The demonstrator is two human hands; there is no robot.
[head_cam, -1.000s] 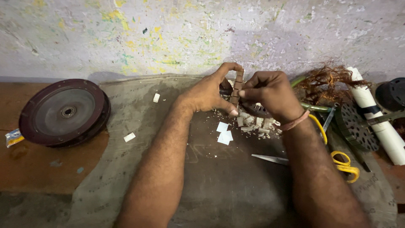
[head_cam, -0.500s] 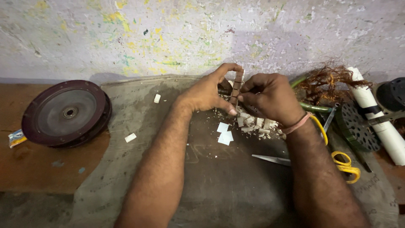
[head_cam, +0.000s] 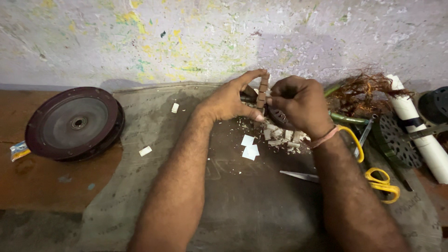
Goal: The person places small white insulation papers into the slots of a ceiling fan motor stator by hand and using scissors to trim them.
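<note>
Hands [head_cam: 266, 100] unmoved over grey mat [head_cam: 233, 205]

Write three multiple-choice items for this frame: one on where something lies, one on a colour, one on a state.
1. Where does the dark red round metal disc lie?
A. left of both hands
B. between the hands
C. right of the scissors

2. What colour are the handles of the scissors?
A. blue
B. yellow
C. black

3. How is the small brown segmented strip held?
A. lying loose on the mat
B. by the left hand alone
C. pinched between the left hand and the right hand

Answers: 1 A, it sits at the far left; 2 B, the loops are yellow; 3 C, fingers of both hands meet on it.
</note>
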